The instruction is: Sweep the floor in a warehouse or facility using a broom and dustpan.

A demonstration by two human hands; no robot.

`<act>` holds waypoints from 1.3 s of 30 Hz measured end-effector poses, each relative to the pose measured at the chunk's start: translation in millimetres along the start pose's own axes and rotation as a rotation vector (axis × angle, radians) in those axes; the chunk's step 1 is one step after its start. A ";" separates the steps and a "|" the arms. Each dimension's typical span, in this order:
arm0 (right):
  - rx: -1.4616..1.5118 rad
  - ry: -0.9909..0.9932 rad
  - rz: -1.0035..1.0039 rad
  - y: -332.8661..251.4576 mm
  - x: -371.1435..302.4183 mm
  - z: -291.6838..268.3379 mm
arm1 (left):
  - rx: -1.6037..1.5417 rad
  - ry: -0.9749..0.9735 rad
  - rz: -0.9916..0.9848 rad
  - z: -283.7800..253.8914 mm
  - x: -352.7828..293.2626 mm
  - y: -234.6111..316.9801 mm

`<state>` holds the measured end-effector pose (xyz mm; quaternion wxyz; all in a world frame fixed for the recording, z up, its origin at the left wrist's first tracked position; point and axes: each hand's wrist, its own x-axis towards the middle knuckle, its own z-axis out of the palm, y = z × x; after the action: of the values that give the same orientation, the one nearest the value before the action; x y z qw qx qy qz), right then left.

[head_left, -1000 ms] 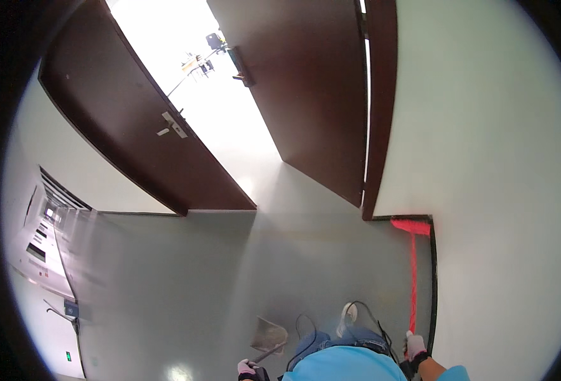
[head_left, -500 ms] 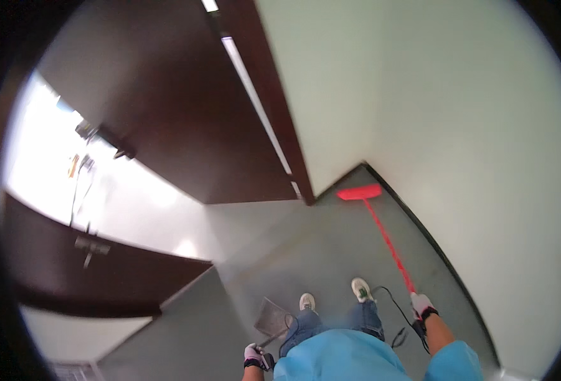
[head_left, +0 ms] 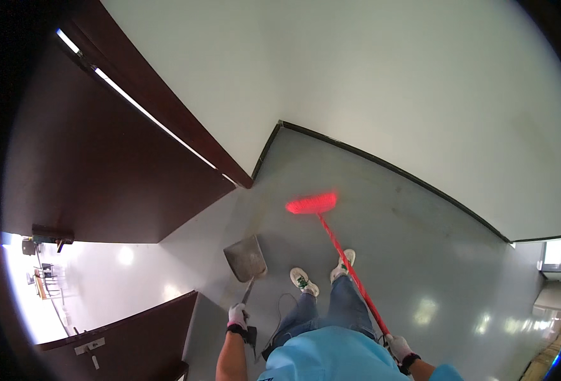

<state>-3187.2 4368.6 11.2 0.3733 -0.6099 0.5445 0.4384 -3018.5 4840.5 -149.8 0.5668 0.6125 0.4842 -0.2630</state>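
Observation:
In my gloved right hand (head_left: 400, 347) is the upper end of a red broom (head_left: 346, 253). Its red bristle head (head_left: 312, 204) rests at or just over the grey floor ahead of my feet, slightly blurred. My left hand (head_left: 238, 314), also in a light glove, grips the handle of a metal dustpan (head_left: 245, 257). The pan lies out to the left of my shoes, some way from the broom head, and nothing large shows in it. Both hands are closed round their handles, and a dark strap circles each wrist.
Pale walls with a black skirting (head_left: 382, 161) meet in a corner ahead. A dark brown door (head_left: 121, 159) stands open on the left, with another brown door leaf (head_left: 128, 324) nearer me. A thin black cable (head_left: 280, 305) hangs beside my left leg. Boxes (head_left: 550, 355) show at the far right.
My view has turned to the right. The broom head has come away from the wall corner and nearer my feet. The dustpan has moved forward from beside my left leg.

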 end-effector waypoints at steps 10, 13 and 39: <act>0.245 0.015 -0.181 -8.1 -5.1 -26.0 | 0.386 -0.056 0.161 24.5 48.4 49.0; 0.207 0.059 -0.204 -45.7 25.4 -23.7 | 0.553 -0.007 0.296 45.5 53.6 60.7; -0.306 -0.288 -0.116 -114.2 -74.1 -46.4 | 0.831 0.162 0.282 77.9 45.2 65.2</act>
<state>-3069.7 4364.9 94.1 0.3747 -0.6208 0.3767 0.5765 -2925.0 4787.2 -177.5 0.2632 0.8670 0.2919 -0.3063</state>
